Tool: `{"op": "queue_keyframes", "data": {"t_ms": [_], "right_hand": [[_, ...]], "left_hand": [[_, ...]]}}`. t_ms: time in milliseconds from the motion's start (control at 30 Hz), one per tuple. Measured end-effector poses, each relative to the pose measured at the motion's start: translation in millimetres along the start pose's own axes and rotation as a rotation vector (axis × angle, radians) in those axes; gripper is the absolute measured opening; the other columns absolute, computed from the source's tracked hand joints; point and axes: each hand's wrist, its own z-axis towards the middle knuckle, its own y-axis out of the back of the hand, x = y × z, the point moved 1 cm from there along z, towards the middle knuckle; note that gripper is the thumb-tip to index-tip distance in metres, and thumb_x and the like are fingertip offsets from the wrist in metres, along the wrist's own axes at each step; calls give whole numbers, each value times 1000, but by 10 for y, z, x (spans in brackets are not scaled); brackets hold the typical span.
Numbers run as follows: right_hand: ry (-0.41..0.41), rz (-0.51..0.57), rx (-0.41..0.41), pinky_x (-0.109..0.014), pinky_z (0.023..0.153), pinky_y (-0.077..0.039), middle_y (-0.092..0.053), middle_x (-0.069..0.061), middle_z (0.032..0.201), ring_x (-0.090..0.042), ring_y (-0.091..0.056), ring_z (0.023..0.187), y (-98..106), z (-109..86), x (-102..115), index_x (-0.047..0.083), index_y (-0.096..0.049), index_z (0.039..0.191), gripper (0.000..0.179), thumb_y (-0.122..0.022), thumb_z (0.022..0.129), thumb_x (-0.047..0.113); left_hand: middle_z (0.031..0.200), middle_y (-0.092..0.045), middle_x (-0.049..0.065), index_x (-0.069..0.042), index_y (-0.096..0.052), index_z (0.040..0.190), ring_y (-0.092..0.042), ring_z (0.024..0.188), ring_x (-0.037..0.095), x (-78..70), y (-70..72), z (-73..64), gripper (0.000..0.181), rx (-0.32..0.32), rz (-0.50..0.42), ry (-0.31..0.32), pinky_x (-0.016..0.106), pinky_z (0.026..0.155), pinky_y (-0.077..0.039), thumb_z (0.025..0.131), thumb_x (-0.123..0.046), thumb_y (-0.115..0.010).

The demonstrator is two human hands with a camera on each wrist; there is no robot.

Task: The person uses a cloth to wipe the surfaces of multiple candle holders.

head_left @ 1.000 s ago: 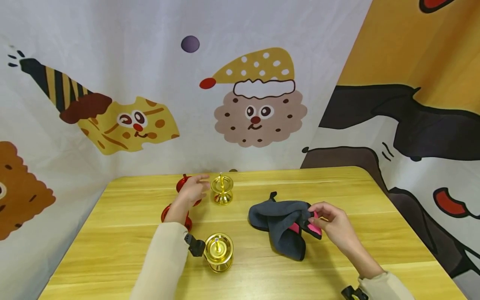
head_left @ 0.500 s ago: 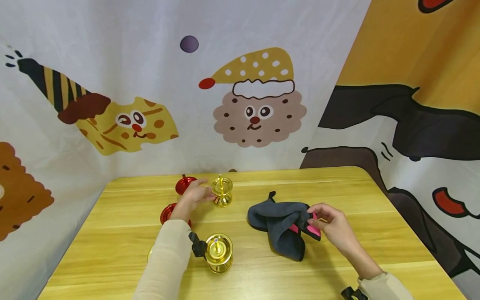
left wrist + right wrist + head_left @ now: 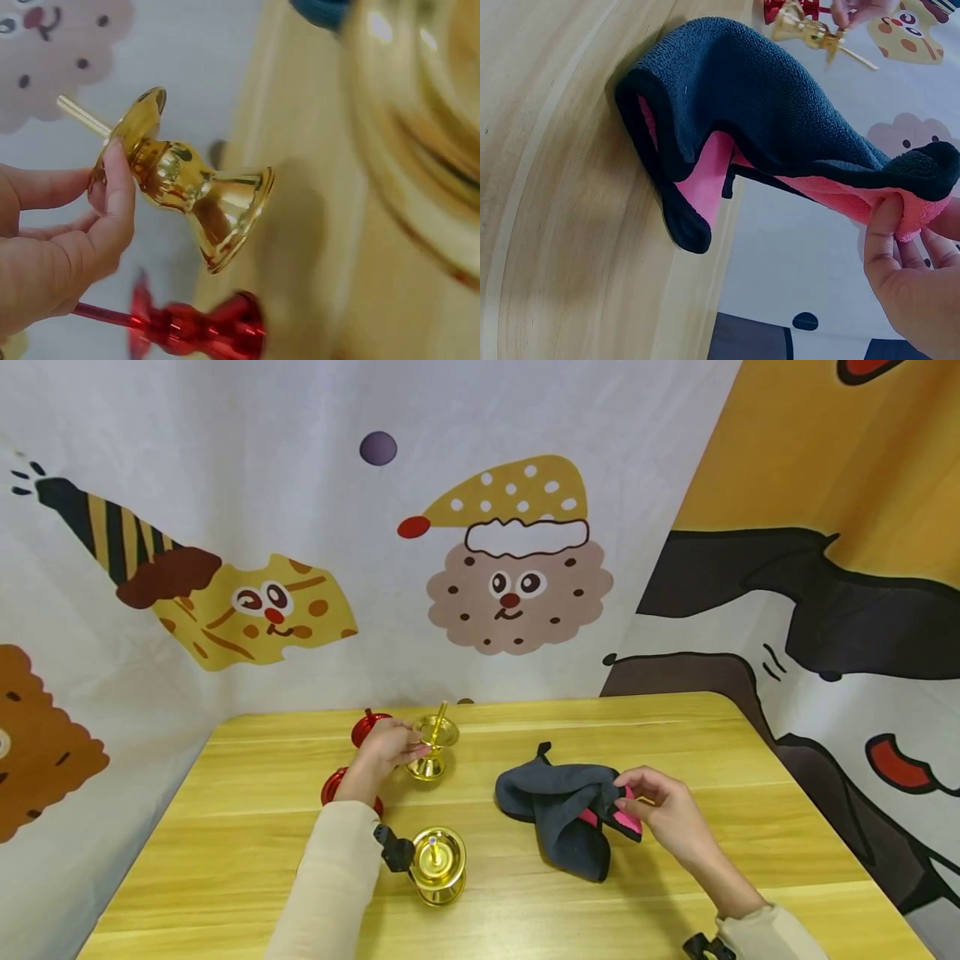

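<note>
My left hand (image 3: pixel 386 750) pinches the dish rim of a gold candle holder (image 3: pixel 427 767) at the back of the table. In the head view the holder leans to the right; the left wrist view shows thumb and fingers on the rim of the same candle holder (image 3: pixel 161 180), and its spike beyond them. Whether its base touches the table, I cannot tell. On the right, my right hand (image 3: pixel 667 810) pinches a raised corner of a cleaning cloth (image 3: pixel 562 802), dark grey-blue with a pink underside and black edging. The cloth (image 3: pixel 735 90) lies folded and bunched on the table.
Another gold candle holder (image 3: pixel 438 864) stands in front, close to the left wrist's camera. Two red candle holders, one farther back (image 3: pixel 367 727) and one nearer (image 3: pixel 335 783), are partly hidden by the left hand and arm. A printed curtain (image 3: pixel 300 527) hangs behind the table (image 3: pixel 675 735).
My left hand has reached right to the back gold candle holder and taken its rim. That holder has since shifted slightly left and tilted. The right hand and cloth have stayed put.
</note>
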Motion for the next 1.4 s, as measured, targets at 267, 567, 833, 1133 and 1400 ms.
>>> {"op": "queue_keyframes", "data": {"t_ms": [267, 567, 833, 1133, 1400], "right_hand": [[28, -16, 3, -24, 58, -51, -59, -5, 81, -15, -56, 71, 0, 10, 9, -3, -60, 97, 21, -61, 79, -12], [38, -31, -3, -24, 59, -51, -59, -8, 83, -15, -55, 74, -12, 46, 83, -2, -60, 98, 22, -64, 78, -9], [66, 37, 0, -24, 64, -53, -60, -6, 84, -15, -56, 77, -40, 120, 258, -3, -60, 100, 20, -64, 81, -6], [169, 103, -20, -21, 64, -52, -63, -1, 87, -12, -57, 78, -58, 195, 638, -4, -60, 100, 21, -66, 80, -2], [193, 113, 70, -23, 58, -51, -61, -8, 85, -14, -58, 74, -209, 189, 710, -3, -61, 102, 22, -65, 80, -5]], "left_hand": [[107, -46, 24, 11, -27, 134, -57, 74, 16, -347, -83, -236, 43, 47, -3, -75, 28, 78, -53, 94, 4, -41], [113, -48, 31, 12, -32, 130, -62, 87, 28, -604, -359, -674, 38, 140, -34, -205, 35, 81, -52, 93, 7, -40], [100, -52, 27, 12, -38, 123, -63, 75, 25, -460, -755, -848, 31, 227, -40, -225, 41, 78, -52, 92, 8, -42], [90, -48, 20, 14, -38, 121, -58, 70, 20, -198, -1103, -926, 31, 320, -52, -189, 37, 75, -55, 90, 12, -42], [92, -48, 22, 14, -41, 117, -59, 70, 22, -134, -1172, -966, 27, 333, -100, -191, 38, 74, -55, 90, 13, -42]]}}
